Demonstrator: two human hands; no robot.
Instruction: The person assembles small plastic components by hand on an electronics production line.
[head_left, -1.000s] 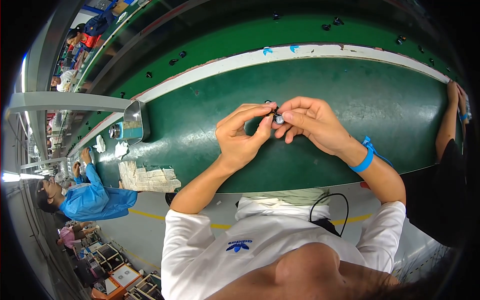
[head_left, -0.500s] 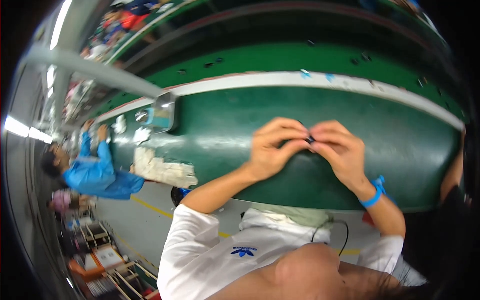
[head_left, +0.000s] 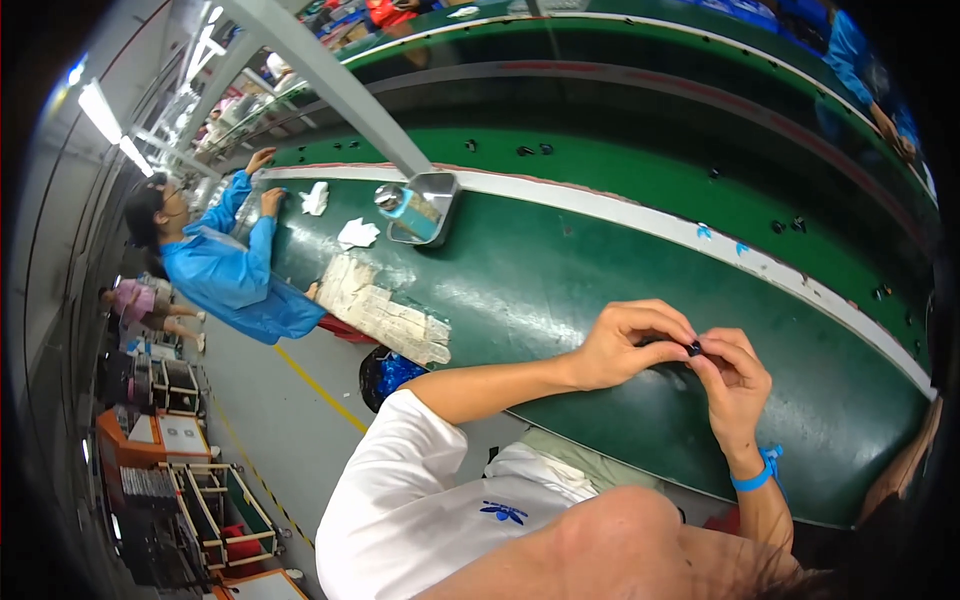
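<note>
A small dark part [head_left: 693, 349] is pinched between the fingertips of both my hands, just above the green tabletop [head_left: 530, 270]. My left hand [head_left: 635, 343] is closed on it from the left, thumb below and index finger above. From the other side my right hand [head_left: 737, 378] grips it too, with a blue band [head_left: 760, 472] around that wrist. The fingers hide most of the part, so its exact kind cannot be made out.
Beyond a pale ledge [head_left: 640, 215] runs a green conveyor belt [head_left: 620, 165] with several small dark parts. A metal holder [head_left: 440, 205] with a bottle [head_left: 408, 210] stands at the left, near crumpled white tissue [head_left: 358, 234] and taped sheets [head_left: 375, 310]. A co-worker in blue [head_left: 225, 270] sits farther left.
The view has turned, so the table now slants down to the right. My hands appear lower and farther right in the picture, still holding the small dark part together.
</note>
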